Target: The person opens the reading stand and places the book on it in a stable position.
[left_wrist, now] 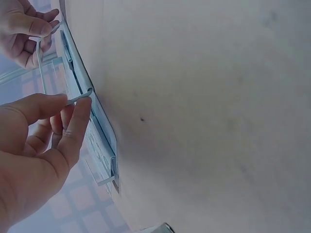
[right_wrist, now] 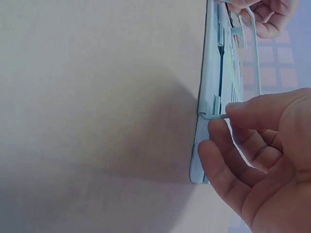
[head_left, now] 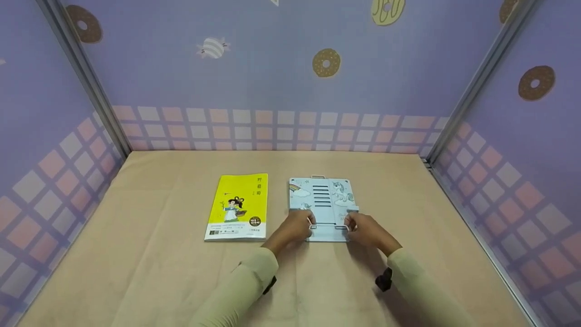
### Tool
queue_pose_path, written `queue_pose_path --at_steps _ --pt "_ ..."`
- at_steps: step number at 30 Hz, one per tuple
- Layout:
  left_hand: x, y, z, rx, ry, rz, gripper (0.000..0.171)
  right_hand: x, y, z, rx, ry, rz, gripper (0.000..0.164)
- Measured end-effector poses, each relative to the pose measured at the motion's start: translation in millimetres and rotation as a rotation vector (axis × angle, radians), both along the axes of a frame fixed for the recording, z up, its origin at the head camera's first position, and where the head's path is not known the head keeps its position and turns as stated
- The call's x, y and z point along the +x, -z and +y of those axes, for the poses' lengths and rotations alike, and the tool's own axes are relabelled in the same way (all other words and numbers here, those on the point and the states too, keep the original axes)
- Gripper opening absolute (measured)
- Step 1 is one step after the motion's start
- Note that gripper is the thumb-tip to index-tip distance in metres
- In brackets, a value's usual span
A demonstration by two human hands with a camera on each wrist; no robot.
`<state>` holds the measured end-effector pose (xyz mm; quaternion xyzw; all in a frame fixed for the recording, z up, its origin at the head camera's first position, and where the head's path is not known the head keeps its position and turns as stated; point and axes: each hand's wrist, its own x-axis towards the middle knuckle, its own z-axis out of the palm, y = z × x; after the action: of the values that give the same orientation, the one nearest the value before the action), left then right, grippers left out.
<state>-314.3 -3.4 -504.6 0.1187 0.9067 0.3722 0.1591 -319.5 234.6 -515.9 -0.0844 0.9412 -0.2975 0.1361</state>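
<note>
A light blue book stand [head_left: 323, 213] printed with unicorns and a rainbow lies flat on the table, slots down its middle. My left hand [head_left: 297, 224] is at the left of its near end, my right hand [head_left: 366, 229] at the right. In the left wrist view, the left thumb and fingers pinch one bent end of a pale wire bracket [left_wrist: 41, 68] where it meets the stand's edge. The right thumb and forefinger pinch its other end, as the right wrist view shows. Between the hands the bracket's bar [right_wrist: 257, 53] stands up off the stand.
Left of the stand lies a yellow book [head_left: 240, 200] with a drawn figure on its cover. A peach cloth covers the table [head_left: 150, 254]. Purple patterned panels [head_left: 272, 81] with metal corner posts [head_left: 481, 68] enclose the back and both sides.
</note>
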Motion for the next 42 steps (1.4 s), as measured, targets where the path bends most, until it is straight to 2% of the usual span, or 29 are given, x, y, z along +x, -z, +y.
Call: queue_pose_path --at_steps 4,9,11,14,18,21,25,28,31,34,39,42 --pt "-1.7 -0.4 -1.2 -0.002 0.033 -0.002 0.024 -0.7 -0.2 1.4 -0.005 0.001 0.002 0.019" --pt "-9.0 -5.5 -4.5 -0.013 0.075 0.068 0.025 -3.0 -6.3 5.8 -0.04 -0.027 -0.001 0.013" --pt "-13.8 -9.7 -5.8 -0.014 0.051 0.095 0.026 -5.8 -11.0 8.1 -0.064 -0.034 0.008 0.013" --pt "-23.0 -18.1 -7.6 -0.021 -0.021 0.123 0.028 -13.2 -18.3 11.9 -0.101 -0.031 0.058 0.015" --pt "-39.7 -26.5 -7.6 -0.03 -0.121 0.147 0.03 -27.6 -24.8 14.9 -0.126 0.043 0.157 0.015" --pt "-50.0 -26.5 -6.3 -0.027 -0.204 0.108 0.034 -38.8 -23.9 13.8 -0.145 0.144 0.179 0.018" --pt "-56.4 -17.1 -6.8 0.006 -0.318 0.041 0.041 -48.5 -14.8 11.1 -0.209 0.29 0.166 0.026" --pt "-58.6 -10.1 -9.3 0.003 -0.363 0.014 0.044 -51.5 -7.4 12.0 -0.238 0.378 0.165 0.029" --pt "-60.1 -8.8 -12.7 -0.024 -0.384 -0.018 0.042 -54.7 -2.3 14.7 -0.24 0.43 0.143 0.031" --pt "-61.3 -11.3 -15.2 -0.013 -0.396 -0.075 0.04 -58.6 0.6 17.3 -0.225 0.444 0.081 0.037" --pt "-61.7 -11.8 -18.5 0.034 -0.384 -0.166 0.045 -63.7 3.5 17.9 -0.183 0.402 -0.055 0.048" --pt "-63.2 -6.8 -20.2 0.045 -0.366 -0.154 0.049 -66.4 5.6 15.8 -0.151 0.353 -0.071 0.046"
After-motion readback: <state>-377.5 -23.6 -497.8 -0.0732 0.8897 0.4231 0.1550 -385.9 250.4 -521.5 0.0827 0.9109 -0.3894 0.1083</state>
